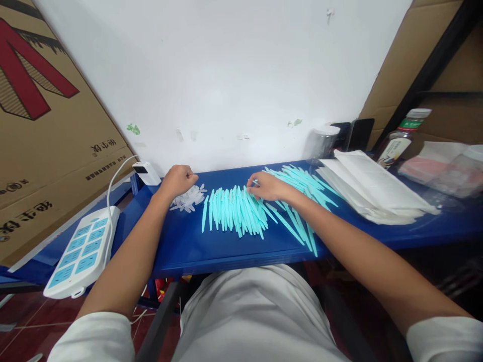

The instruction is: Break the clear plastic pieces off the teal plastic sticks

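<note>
The bench (211, 246) is the largest thing at work here, carrying a row of turquoise sticks (234, 211) near its middle. Right of the row lie flat white bags (381, 186), and left of it, beyond the bench's left end, is a power strip (83, 251). A loose pile of sticks (302, 183) spreads just right of the row, partly hidden behind the right forearm. The right hand (268, 187) is at the row's far right corner, fingers narrowed close together; whether they pinch a stick is too small to tell. The left hand (179, 180) is curled into a fist left of the row and beyond it; I cannot tell if anything is inside. Smallest are the clear plastic pieces (190, 198), heaped just left of the row, beside that hand. The likeliest trouble is the row's right end mixing with the pile, since the gap there is slight and a sweep of the right forearm could drag sticks across. Some right of the row reach close to the bench's front edge, so a bump could send them off. A dropped left wrist could scatter the light clear pieces.
</note>
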Demonstrator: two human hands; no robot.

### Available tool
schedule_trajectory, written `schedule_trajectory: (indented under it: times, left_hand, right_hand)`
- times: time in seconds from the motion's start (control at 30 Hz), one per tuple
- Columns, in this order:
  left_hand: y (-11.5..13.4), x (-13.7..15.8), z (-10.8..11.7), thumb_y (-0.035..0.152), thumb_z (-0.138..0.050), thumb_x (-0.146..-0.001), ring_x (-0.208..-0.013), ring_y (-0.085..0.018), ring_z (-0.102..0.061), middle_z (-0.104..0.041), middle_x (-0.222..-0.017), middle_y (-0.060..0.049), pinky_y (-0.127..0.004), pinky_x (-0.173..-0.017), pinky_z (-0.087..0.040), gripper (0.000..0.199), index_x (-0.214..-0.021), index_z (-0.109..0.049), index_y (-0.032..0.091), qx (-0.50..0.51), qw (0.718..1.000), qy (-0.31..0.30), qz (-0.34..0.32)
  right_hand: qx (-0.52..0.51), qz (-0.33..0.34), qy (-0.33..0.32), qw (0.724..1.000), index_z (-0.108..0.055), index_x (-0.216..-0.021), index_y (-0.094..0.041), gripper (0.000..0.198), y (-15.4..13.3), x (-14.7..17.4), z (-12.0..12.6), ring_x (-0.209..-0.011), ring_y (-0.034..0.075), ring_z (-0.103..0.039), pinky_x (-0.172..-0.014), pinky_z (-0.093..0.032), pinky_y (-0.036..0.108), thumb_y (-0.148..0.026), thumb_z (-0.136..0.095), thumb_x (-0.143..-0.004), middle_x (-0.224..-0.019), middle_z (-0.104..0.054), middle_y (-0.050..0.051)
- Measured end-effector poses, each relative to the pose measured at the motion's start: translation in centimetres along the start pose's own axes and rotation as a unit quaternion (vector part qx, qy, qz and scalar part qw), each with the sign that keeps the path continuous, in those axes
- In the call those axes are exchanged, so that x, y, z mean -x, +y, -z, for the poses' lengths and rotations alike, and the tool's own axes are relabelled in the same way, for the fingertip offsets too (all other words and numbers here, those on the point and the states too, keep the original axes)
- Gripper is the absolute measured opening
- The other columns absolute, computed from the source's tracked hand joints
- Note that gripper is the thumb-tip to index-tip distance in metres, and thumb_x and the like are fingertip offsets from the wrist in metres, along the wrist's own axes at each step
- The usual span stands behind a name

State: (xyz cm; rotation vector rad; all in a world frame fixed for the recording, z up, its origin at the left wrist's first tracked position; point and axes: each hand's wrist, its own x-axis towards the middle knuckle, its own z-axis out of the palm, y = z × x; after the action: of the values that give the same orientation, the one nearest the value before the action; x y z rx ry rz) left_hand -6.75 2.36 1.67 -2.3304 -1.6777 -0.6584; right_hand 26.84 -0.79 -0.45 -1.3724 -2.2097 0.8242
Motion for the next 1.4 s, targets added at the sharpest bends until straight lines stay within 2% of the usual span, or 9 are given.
schedule_trajectory:
  times: [0.13,0.23,0.4,0.63,0.83,0.97,1.1,1.2,1.4]
  left_hand:
    - [2.7,0.5,-0.2,0.034,-0.057,-0.086,-0.064,-0.018,-0.056,-0.064,-0.068,-0.004,-0.03,-0.064,-0.038,0.025,-0.067,-0.06,0.019,0.069,0.996,0.01,-0.053]
    - [5.6,1.1,-0.2,0.044,-0.059,-0.093,-0.064,-0.018,-0.055,-0.065,-0.072,-0.004,-0.03,-0.063,-0.038,0.03,-0.081,-0.068,0.018,0.113,0.989,0.028,-0.089]
    - [10.4,2.3,-0.1,0.047,-0.06,-0.098,-0.069,-0.018,-0.058,-0.069,-0.081,-0.006,-0.031,-0.069,-0.044,0.034,-0.089,-0.072,0.017,0.2,0.968,0.069,-0.135]
    - [15.1,3.9,-1.3,0.048,-0.054,-0.104,-0.115,-0.026,-0.065,-0.075,-0.121,-0.01,-0.038,-0.097,-0.049,0.042,-0.136,-0.066,0.024,0.353,0.921,-0.039,-0.158]
    - [17.4,4.6,-1.7,0.052,-0.058,-0.102,-0.092,-0.023,-0.071,-0.078,-0.096,-0.009,-0.034,-0.084,-0.053,0.038,-0.112,-0.071,0.018,0.493,0.846,-0.154,-0.129]
    - [17.9,5.0,-1.5,0.054,-0.063,-0.098,-0.068,-0.016,-0.065,-0.074,-0.081,-0.007,-0.029,-0.067,-0.052,0.04,-0.086,-0.068,0.017,0.544,0.808,-0.199,-0.107]
    - [17.4,4.7,-1.7,0.054,-0.066,-0.096,-0.062,-0.015,-0.062,-0.073,-0.075,-0.006,-0.028,-0.062,-0.051,0.04,-0.092,-0.071,0.015,0.571,0.798,-0.172,-0.082]
    - [16.7,4.2,-1.9,0.054,-0.067,-0.096,-0.06,-0.014,-0.064,-0.075,-0.077,-0.007,-0.027,-0.06,-0.052,0.04,-0.095,-0.073,0.015,0.591,0.794,-0.127,-0.063]
    - [15.9,3.8,-1.9,0.061,-0.07,-0.09,-0.061,-0.017,-0.069,-0.078,-0.083,-0.011,-0.028,-0.054,-0.057,0.047,-0.087,-0.072,0.014,0.598,0.794,-0.102,-0.017]
  right_hand:
    - [-0.011,0.039,0.113,0.993,-0.07,-0.094,-0.016,0.016,-0.9,0.1,0.9,-0.076,0.02,-0.059,-0.07,-0.041,0.031,-0.031,-0.064,-0.091,-0.087,-0.069,0.008]
    - [-0.055,0.059,0.207,0.975,-0.066,-0.088,-0.018,0.026,-1.7,0.5,1.9,-0.066,0.016,-0.047,-0.065,-0.036,0.03,-0.042,-0.061,-0.096,-0.071,-0.055,0.002]
    - [-0.247,0.146,0.32,0.903,-0.059,-0.085,-0.023,0.036,-2.8,1.4,2.8,-0.054,0.012,-0.029,-0.053,-0.027,0.029,-0.058,-0.062,-0.094,-0.06,-0.031,-0.005]
    - [-0.449,0.183,0.245,0.84,-0.051,-0.083,-0.026,0.035,-4.4,2.8,3.2,-0.046,0.009,-0.014,-0.043,-0.017,0.025,-0.056,-0.067,-0.089,-0.057,-0.017,-0.01]
    - [-0.509,0.179,0.166,0.825,-0.053,-0.088,-0.026,0.032,-4.9,3.0,3.4,-0.044,0.01,-0.016,-0.04,-0.017,0.025,-0.057,-0.063,-0.091,-0.054,-0.018,-0.01]
    - [-0.525,0.157,0.132,0.826,-0.056,-0.089,-0.025,0.027,-5.4,2.9,2.5,-0.045,0.011,-0.023,-0.041,-0.025,0.026,-0.051,-0.063,-0.091,-0.055,-0.023,-0.009]
    - [-0.542,0.141,0.103,0.822,-0.064,-0.101,-0.021,0.032,-5.5,2.6,1.5,-0.065,0.016,-0.055,-0.06,-0.049,0.029,-0.051,-0.066,-0.088,-0.068,-0.054,-0.001]
    - [-0.501,0.15,0.068,0.85,-0.068,-0.109,-0.019,0.042,-5.1,2.4,0.9,-0.085,0.02,-0.066,-0.07,-0.055,0.032,-0.054,-0.071,-0.087,-0.096,-0.071,0.008]
    - [-0.353,0.131,0.037,0.926,-0.073,-0.102,-0.019,0.055,-4.0,1.8,-0.3,-0.046,0.013,-0.055,-0.046,-0.044,0.029,-0.071,-0.064,-0.09,-0.07,-0.069,0.003]
